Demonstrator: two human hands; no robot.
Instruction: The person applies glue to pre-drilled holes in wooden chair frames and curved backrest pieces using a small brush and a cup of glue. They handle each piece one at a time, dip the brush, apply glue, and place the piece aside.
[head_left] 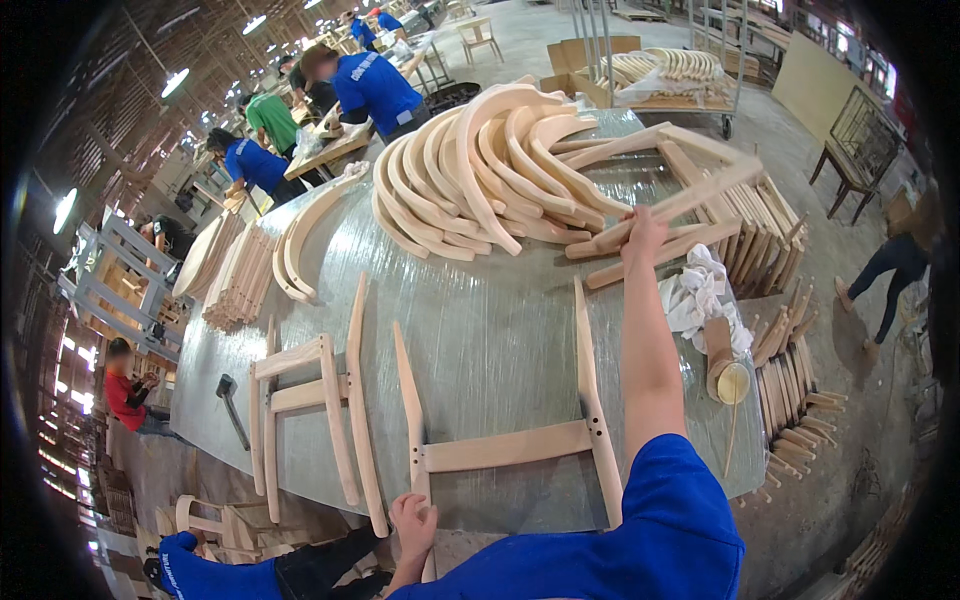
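Observation:
In front of me on the table lies a pale wooden chair frame [510,449], two legs joined by a wide crossbar with dark holes at the joints. My left hand [412,524] is closed around the lower part of its left leg. At the far right my stretched right arm ends in my right hand [643,240], its fingers closed around another wooden chair frame [705,190]. That frame leans over a stack of similar frames, and part of its shape is lost among them. Beside it lies a big pile of curved wooden chair rails [460,175].
An assembled chair frame [315,385] and a black-headed mallet [232,410] lie left on the plastic-covered table [330,240]. White cloth [700,295] and a round container with a stick [733,383] sit at right. Chair legs [795,400] are stacked beyond the right edge. Co-workers [375,90] stand behind.

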